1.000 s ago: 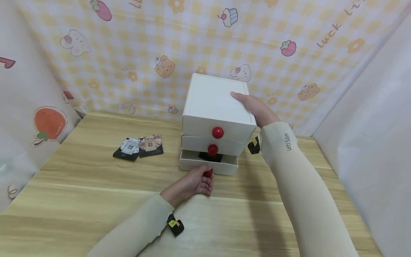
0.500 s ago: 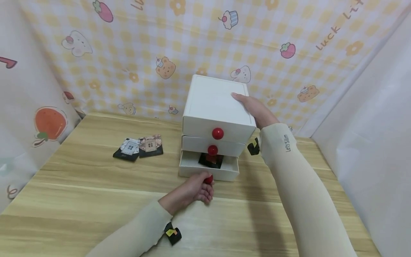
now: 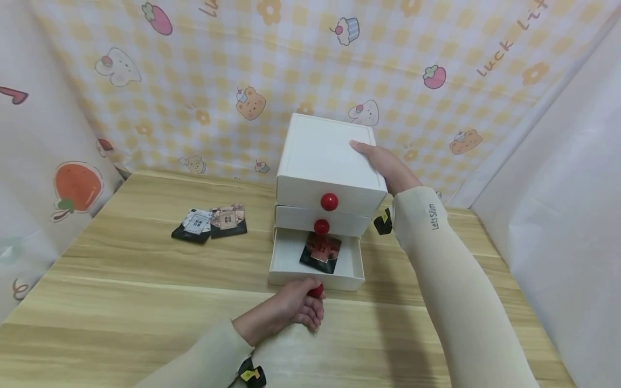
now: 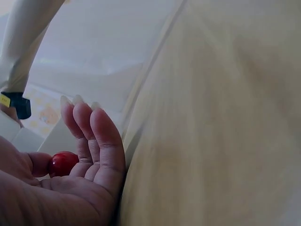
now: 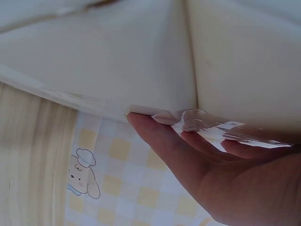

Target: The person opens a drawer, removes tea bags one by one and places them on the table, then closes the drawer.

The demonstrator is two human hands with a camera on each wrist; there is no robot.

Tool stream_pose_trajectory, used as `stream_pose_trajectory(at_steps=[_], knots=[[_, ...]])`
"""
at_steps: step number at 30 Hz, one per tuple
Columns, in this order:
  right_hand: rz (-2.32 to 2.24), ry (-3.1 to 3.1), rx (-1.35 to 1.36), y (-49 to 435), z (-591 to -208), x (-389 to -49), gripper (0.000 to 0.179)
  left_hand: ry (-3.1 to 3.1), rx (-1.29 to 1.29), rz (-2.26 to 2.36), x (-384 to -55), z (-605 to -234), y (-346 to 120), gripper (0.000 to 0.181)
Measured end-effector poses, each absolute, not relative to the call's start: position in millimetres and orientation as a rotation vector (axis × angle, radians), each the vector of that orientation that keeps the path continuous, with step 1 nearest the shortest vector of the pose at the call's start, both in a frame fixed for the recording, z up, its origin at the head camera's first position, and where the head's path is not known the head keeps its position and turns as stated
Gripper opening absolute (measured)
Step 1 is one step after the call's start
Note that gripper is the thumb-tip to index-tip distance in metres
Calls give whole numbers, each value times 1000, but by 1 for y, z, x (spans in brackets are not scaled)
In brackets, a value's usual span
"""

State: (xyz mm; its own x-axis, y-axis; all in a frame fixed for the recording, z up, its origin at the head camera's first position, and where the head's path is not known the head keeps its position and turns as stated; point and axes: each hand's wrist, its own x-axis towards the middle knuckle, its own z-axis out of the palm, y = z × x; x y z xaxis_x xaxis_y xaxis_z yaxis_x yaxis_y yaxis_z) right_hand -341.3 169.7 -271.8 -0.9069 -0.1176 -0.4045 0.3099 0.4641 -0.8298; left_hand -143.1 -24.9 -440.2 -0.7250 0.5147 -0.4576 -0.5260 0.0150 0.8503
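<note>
A white drawer cabinet stands on the wooden table, with red ball knobs on its drawer fronts. Its bottom drawer is pulled well out, and a dark flat packet with a reddish label lies inside. My left hand pinches that drawer's red knob between thumb and forefinger; the other fingers are loosely bent in the left wrist view. My right hand rests against the cabinet's upper right edge, one digit on top. In the right wrist view its fingers press fairly straight along the white surface.
Two similar flat packets, one with a whitish label and one with a pinkish-brown label, lie side by side on the table left of the cabinet. A checked yellow curtain hangs behind, white cloth at the right.
My left hand has drawn the bottom drawer forward, toward me. More of the packet inside has come into sight. My right hand has stayed in place on the cabinet.
</note>
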Motion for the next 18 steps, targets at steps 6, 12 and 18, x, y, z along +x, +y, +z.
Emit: stream_pose_trajectory(at_steps=[6, 12, 18], knots=[[-1443, 2305, 179, 170, -271, -342, 84, 1533, -5, 1787, -133, -441, -24, 44], [-1424, 2323, 168, 170, -272, -341, 84, 1530, -10, 1771, -128, -444, -26, 45], [-1440, 2315, 168, 169, -272, -341, 84, 1512, -21, 1762, -126, -445, -29, 47]])
